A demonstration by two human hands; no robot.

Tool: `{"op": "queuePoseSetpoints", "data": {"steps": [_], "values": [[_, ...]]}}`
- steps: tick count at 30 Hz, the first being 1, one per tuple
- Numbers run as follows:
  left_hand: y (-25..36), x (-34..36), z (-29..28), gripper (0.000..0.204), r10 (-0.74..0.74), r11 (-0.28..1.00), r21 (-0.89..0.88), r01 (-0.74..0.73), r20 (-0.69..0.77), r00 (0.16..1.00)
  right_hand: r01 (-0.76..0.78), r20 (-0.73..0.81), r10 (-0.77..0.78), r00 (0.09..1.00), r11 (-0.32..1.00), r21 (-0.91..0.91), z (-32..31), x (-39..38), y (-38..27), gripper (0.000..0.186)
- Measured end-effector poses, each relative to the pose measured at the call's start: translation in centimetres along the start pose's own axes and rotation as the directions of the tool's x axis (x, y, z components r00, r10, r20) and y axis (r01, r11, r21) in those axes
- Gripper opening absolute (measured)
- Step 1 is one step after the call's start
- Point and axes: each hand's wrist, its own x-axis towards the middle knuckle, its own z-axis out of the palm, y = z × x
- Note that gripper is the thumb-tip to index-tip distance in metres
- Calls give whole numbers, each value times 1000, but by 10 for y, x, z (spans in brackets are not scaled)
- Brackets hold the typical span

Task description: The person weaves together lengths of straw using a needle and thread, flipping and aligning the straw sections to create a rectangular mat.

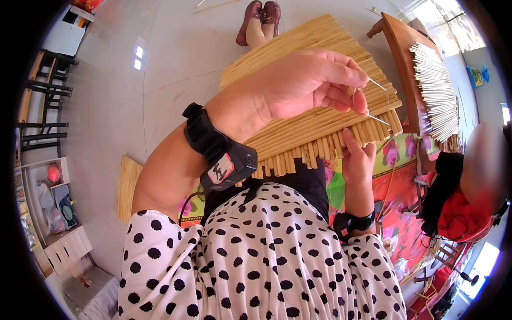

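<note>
A mat of straight, pale yellow stalks (298, 40) lies across my lap, its stalks side by side and their near ends uneven. My left hand (314, 82) is raised over it with the arm crossing from the left. Its fingers pinch a thin white strand (377, 84), with two lengths slanting to the mat's right edge; whether it is string or wire I cannot tell. At the mat's near right corner, my right hand (358, 162) grips the stalks, thumb on top and the other fingers mostly hidden underneath.
On the right, a brown wooden table (397, 50) bears a row of pale sticks (436, 88). Another person (466, 197) sits close by on that side. Far ahead are a person's dark red shoes (258, 21). A smaller stalk panel (128, 184) lies left, beyond it a shelf unit (66, 245).
</note>
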Motion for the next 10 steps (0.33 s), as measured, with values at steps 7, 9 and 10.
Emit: {"op": "queuePoseSetpoints", "data": {"steps": [7, 9, 10], "values": [[17, -2, 5, 25, 11, 1000, -5, -10, 51, 999, 0, 31, 2, 1000, 998, -55, -8, -3, 11, 41], [13, -1, -3, 27, 70, 996, 55, -72, 43, 997, 55, 58, -54, 997, 998, -12, -2, -3, 8, 43], [13, 1, -5, 28, 105, 986, 122, -112, 62, 993, 79, 74, -79, 994, 997, 13, 1, -1, 7, 45]]}}
